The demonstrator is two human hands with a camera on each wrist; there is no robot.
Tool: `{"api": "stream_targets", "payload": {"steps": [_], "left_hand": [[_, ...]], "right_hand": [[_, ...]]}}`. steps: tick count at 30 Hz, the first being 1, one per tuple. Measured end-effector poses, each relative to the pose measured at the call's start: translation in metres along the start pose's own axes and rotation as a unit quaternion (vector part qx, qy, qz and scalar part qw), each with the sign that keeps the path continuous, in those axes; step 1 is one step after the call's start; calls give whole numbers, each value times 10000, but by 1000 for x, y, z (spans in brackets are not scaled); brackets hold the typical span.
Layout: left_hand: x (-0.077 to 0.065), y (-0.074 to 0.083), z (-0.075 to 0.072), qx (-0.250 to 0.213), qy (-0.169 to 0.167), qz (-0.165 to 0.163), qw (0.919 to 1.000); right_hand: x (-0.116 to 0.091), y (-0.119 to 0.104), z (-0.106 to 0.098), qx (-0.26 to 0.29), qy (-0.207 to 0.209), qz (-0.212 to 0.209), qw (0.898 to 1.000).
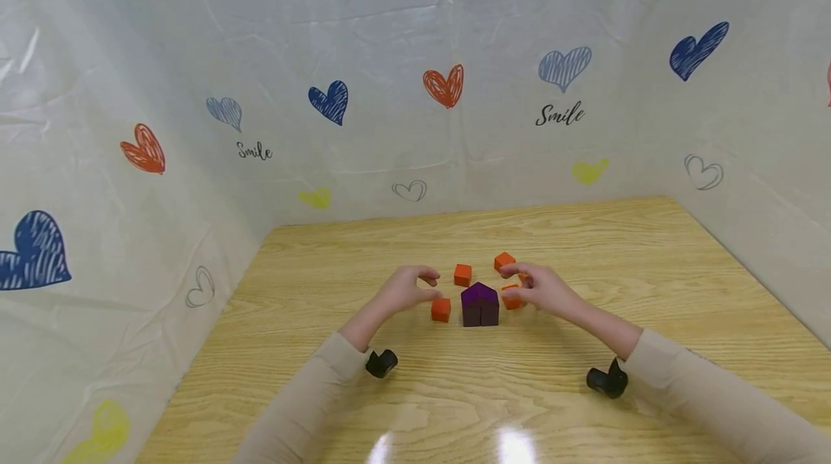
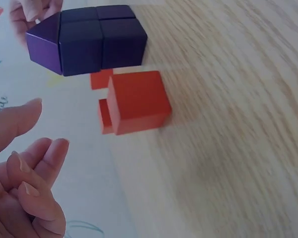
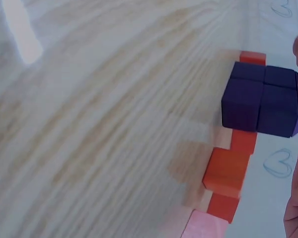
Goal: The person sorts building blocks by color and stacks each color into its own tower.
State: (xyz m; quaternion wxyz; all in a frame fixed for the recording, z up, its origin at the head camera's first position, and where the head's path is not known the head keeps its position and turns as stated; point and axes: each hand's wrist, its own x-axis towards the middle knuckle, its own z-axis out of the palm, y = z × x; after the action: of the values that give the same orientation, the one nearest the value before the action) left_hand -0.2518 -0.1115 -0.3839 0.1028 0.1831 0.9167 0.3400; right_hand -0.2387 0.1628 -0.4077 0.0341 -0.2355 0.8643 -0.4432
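A small house-like stack of purple blocks (image 1: 480, 312) with a peaked top stands between the two hands. On its left is my left hand (image 1: 404, 291), thumb and fingers bent loosely and spread apart, close above a red-orange cube (image 1: 441, 310). In the left wrist view a gap shows between this hand (image 2: 27, 191) and the cube (image 2: 141, 101). My right hand (image 1: 544, 292) hovers on the other side, its fingertips overlapping an orange cube (image 1: 511, 297) in the head view. The right wrist view shows its fingers (image 3: 295, 208) away from the cubes, holding nothing.
Behind the stack lie more orange cubes, one at the left (image 1: 463, 276) and another at the right (image 1: 504, 261), with one partly hidden by the right hand. A wooden table (image 1: 454, 392) carries everything. White sheeting (image 1: 383, 161) with hearts encloses its back and sides.
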Motion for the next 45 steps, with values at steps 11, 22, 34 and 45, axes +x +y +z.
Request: {"api": "stream_targets", "payload": {"steps": [11, 22, 34, 45], "left_hand": [[13, -15, 0, -99, 421, -210, 9988], [51, -13, 14, 281, 26, -16, 9996], [73, -12, 30, 506, -248, -205, 9982], [78, -17, 35, 26, -107, -293, 9995]], "right_hand": [[16, 5, -15, -152, 596, 166, 9980], [57, 10, 1, -140, 25, 275, 9995], [88, 3, 19, -675, -957, 698, 9907], [97, 8, 29, -472, -1236, 943, 9867]]}}
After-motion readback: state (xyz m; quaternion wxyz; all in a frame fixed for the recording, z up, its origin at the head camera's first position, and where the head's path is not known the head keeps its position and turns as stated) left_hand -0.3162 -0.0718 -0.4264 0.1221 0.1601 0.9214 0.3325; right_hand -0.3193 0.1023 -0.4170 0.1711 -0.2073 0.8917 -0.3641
